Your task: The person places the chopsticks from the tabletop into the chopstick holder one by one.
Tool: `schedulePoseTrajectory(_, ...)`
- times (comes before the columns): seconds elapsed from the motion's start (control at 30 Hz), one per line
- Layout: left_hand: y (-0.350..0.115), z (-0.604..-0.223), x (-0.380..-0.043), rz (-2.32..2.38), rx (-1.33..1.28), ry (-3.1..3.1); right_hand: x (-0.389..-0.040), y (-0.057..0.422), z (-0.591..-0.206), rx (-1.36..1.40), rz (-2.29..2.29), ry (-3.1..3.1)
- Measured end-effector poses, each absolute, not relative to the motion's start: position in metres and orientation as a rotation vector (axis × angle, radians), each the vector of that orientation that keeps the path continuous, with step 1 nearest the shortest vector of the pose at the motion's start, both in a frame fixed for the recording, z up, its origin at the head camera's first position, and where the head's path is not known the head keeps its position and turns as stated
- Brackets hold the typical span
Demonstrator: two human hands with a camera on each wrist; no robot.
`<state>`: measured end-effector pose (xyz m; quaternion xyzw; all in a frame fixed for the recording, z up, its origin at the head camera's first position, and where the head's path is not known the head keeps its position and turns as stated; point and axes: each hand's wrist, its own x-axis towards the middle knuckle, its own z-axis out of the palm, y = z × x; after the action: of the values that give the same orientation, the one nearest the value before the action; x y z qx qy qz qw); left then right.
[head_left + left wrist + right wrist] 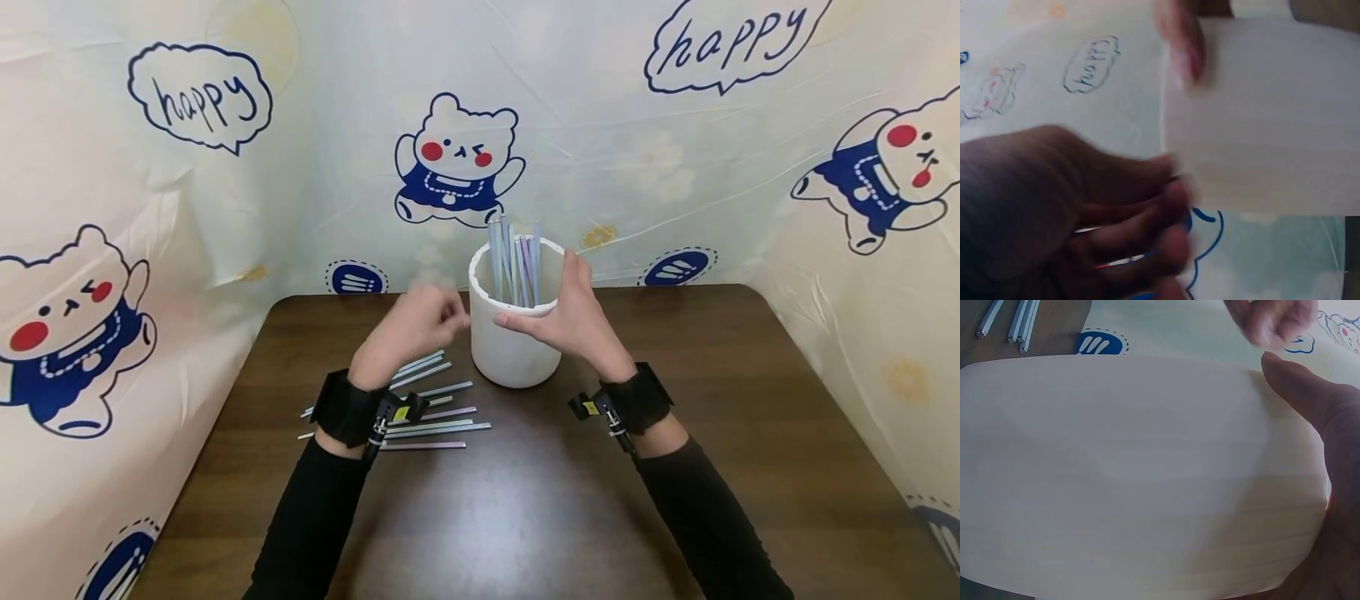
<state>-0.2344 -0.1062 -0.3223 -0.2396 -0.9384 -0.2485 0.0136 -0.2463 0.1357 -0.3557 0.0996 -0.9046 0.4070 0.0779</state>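
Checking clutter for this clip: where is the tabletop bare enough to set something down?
Bare table lies right of the white cup and the right hand, and along the near edge between the forearms. It is crowded left of the cup, where loose straws lie under the left hand.

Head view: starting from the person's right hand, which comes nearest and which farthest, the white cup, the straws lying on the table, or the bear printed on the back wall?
1. White cup: touching the right hand, which wraps its right side.
2. Straws lying on the table: left of the cup, under the left wrist.
3. Bear printed on the back wall: behind the cup, beyond the table edge.
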Motion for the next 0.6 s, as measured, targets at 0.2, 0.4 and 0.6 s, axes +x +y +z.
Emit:
schedulePoseTrajectory(0.2, -0.079, -0.373, -0.214, -0.297, -1.03, -3.202, -0.246, 0.135, -0.354, 0.271, 1.212, -2.721)
schedulePoseTrajectory(0.4, -0.063, -0.431, -0.202, 0.033, -1.059, -3.253, -0.245, 0.133, -0.354, 0.246, 1.216, -2.758)
schedulePoseTrajectory(0.6, -0.063, -0.444, -0.204, 0.0, -1.07, -3.23, -0.246, 0.135, -0.355, 0.238, 1.195, -2.759)
